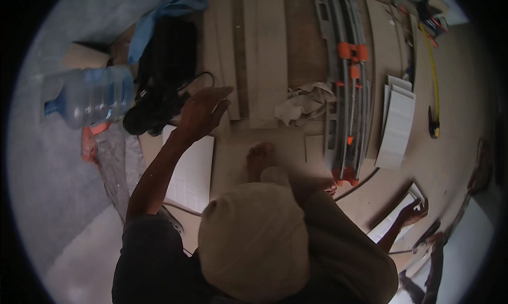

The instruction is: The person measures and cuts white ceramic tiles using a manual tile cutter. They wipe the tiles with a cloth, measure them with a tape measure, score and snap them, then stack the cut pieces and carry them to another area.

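Note:
My left hand (203,113) is stretched out, its fingers and thumb apart, with nothing visible in it. It hovers beside a black tool (153,108) with a cord and above a white tile (189,171) lying on the floor. At the far right, my right hand (414,213) has its fingers bent around the edge of a narrow white tile strip (390,215). My forearm and the hand hide part of that strip. A long manual tile cutter (346,108), with grey rails and orange fittings, lies between the two hands.
A black bag (170,52) with blue plastic (172,6) and a clear water jug (95,96) lie at left. Crumpled paper (307,104) sits left of the cutter. White tile pieces (397,125) and a yellow tape measure (434,125) lie at right. My bare foot (262,157) is in the middle.

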{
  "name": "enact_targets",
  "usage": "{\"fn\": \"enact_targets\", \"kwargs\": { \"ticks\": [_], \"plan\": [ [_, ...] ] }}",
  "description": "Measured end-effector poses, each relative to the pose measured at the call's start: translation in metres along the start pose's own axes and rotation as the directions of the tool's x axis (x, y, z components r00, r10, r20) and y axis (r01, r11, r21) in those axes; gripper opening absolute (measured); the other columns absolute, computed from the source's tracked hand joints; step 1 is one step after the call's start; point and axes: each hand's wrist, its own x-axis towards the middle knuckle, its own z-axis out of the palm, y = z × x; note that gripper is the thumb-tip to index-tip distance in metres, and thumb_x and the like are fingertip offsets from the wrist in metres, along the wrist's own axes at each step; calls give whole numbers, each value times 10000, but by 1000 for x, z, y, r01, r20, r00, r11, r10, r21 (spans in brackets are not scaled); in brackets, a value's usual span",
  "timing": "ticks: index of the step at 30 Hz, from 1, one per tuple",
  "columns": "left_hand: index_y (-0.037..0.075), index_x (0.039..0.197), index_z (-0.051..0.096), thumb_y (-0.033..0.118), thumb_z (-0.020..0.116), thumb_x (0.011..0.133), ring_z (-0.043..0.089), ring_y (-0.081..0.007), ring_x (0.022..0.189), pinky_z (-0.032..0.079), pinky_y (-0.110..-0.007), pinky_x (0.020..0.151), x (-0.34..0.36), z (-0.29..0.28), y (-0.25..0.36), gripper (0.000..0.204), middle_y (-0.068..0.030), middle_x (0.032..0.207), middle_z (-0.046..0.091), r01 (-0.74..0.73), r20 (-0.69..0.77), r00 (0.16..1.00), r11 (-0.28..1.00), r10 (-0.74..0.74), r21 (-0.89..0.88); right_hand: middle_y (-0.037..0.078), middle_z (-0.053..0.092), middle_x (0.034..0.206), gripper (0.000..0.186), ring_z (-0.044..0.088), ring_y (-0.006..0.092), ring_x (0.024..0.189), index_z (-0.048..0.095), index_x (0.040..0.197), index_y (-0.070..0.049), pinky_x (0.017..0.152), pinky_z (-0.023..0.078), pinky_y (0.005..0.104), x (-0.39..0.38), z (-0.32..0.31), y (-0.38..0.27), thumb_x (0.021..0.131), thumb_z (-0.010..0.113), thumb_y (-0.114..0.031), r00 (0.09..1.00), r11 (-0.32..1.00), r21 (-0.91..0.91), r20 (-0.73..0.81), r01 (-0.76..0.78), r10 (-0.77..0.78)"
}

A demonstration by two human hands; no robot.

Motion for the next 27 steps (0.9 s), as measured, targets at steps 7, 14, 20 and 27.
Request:
{"fn": "enact_targets", "kwargs": {
  "ticks": [7, 14, 20, 27],
  "plan": [
    [97, 1292, 693, 228, 654, 1005, 697, -332, 1106, 545, -418, 971, -117, -43, -44, 318, -140, 1202, 740, 476, -109, 871, 878, -478, -51, 170, 625, 1274, 322, 679, 292, 1089, 679, 1300, -124, 887, 601, 439, 41, 3, -79, 1035, 631, -299, 987, 983, 117, 70, 139, -148],
    [-10, 1264, 668, 340, 697, 934, 672, -384, 1143, 507, -465, 1017, -327, 57, -115, 482, -235, 1195, 718, 913, -183, 329, 361, -927, -189, 137, 645, 1283, 315, 682, 271, 1082, 678, 1314, -130, 904, 590, 413, 51, 13, -102, 1059, 588, -293, 967, 939, 278, 93, 204, -238],
    [-90, 1389, 515, 392, 695, 928, 521, -479, 1296, 391, -532, 1132, -404, 111, -91, 692, -343, 1373, 560, 995, -296, 36, 63, -955, -82, 139, 675, 1254, 319, 677, 251, 1062, 655, 1334, -61, 913, 568, 388, 36, -1, -140, 1075, 573, -229, 953, 887, 420, 139, 189, -269],
    [-145, 1321, 548, 565, 602, 948, 552, -462, 1305, 439, -517, 1114, -456, 142, -48, 804, -336, 1387, 568, 778, -126, -609, -560, -783, -285, 125, 696, 1160, 267, 672, 233, 1049, 630, 1274, 29, 962, 524, 357, 24, -63, -295, 1077, 540, -126, 567, 649, 742, 465, 169, -680]
  ]
}}
